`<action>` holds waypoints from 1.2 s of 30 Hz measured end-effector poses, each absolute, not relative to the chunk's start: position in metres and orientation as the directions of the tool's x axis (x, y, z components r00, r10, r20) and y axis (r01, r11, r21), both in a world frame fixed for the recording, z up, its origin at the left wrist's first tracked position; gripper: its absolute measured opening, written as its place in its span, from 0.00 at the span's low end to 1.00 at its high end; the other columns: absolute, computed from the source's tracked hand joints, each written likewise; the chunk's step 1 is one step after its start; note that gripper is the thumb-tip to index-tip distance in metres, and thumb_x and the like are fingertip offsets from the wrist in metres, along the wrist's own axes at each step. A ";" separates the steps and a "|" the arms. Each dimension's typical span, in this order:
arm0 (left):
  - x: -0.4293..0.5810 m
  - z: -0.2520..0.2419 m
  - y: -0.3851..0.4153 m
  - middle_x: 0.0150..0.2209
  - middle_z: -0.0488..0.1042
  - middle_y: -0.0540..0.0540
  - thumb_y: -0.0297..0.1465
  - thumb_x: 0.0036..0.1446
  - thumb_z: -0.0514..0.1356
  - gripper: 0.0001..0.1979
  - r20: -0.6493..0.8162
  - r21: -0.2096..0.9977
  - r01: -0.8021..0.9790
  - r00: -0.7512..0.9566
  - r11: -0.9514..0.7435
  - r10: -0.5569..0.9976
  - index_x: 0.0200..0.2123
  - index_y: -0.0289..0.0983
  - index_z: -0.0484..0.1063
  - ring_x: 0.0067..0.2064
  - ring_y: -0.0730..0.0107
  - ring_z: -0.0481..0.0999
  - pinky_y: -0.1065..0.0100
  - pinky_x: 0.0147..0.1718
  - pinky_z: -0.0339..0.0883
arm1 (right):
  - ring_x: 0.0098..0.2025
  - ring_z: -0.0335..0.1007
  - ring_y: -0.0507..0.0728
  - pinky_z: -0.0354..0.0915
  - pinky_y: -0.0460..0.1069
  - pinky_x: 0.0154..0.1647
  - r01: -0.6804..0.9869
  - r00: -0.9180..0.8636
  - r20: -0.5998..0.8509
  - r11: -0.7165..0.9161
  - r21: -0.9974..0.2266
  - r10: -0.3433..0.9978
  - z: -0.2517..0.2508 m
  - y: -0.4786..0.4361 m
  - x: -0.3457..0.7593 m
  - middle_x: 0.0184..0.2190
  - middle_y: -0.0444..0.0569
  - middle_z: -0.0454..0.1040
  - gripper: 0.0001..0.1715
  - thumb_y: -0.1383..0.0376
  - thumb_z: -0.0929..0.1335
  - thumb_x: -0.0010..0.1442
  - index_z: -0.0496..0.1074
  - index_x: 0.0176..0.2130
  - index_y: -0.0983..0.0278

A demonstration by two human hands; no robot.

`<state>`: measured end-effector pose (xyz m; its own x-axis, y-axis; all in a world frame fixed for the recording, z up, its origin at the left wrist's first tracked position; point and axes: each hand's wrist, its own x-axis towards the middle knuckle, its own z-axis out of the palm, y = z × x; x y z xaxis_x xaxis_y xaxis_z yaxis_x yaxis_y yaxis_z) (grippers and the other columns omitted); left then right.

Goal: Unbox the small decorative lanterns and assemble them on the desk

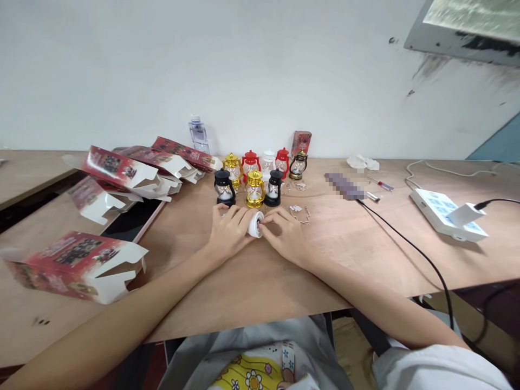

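Near the middle of the table, my left hand (231,230) grips a small round white part (254,225) from its left side. My right hand (285,234) has its thumb and fingers pinched at the open right side of that part; whether a smaller piece is between them is too small to tell. Just behind the hands stand a black lantern (225,187), a gold lantern (255,189) and another black lantern (274,188). Farther back are several more lanterns, among them a red one (251,164), a white one (268,164) and a bronze one (298,166).
Opened red boxes (117,168) lie at the left, one box (77,262) nearer the front. A bottle (198,134) stands by the wall. Thin metal frames (303,215) lie right of the lanterns. A power strip (447,214), cables and a screwdriver (382,184) are at the right.
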<state>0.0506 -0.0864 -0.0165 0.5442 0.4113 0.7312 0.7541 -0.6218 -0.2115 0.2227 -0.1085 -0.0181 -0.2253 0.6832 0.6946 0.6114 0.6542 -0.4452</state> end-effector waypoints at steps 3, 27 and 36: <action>0.051 -0.016 -0.087 0.33 0.77 0.44 0.37 0.59 0.55 0.12 0.733 -0.232 0.751 0.552 -0.618 0.397 0.40 0.35 0.70 0.35 0.62 0.71 0.57 0.39 0.51 | 0.40 0.70 0.54 0.66 0.51 0.43 0.559 -0.220 0.692 0.670 -0.488 0.687 -0.019 -0.106 0.223 0.36 0.48 0.70 0.03 0.68 0.66 0.57 0.69 0.31 0.62; 0.051 -0.016 -0.086 0.34 0.77 0.46 0.36 0.58 0.57 0.11 0.732 -0.251 0.756 0.557 -0.605 0.393 0.40 0.35 0.69 0.35 0.63 0.72 0.57 0.38 0.51 | 0.42 0.67 0.54 0.65 0.50 0.45 0.511 -0.270 0.677 0.698 -0.502 0.685 -0.023 -0.102 0.225 0.38 0.49 0.67 0.03 0.70 0.64 0.59 0.67 0.34 0.63; 0.051 -0.015 -0.086 0.33 0.77 0.46 0.36 0.58 0.57 0.11 0.737 -0.254 0.754 0.556 -0.605 0.384 0.40 0.35 0.69 0.35 0.64 0.71 0.58 0.37 0.51 | 0.42 0.67 0.54 0.65 0.50 0.44 0.501 -0.279 0.673 0.702 -0.506 0.685 -0.023 -0.102 0.224 0.38 0.49 0.66 0.03 0.70 0.63 0.60 0.66 0.34 0.63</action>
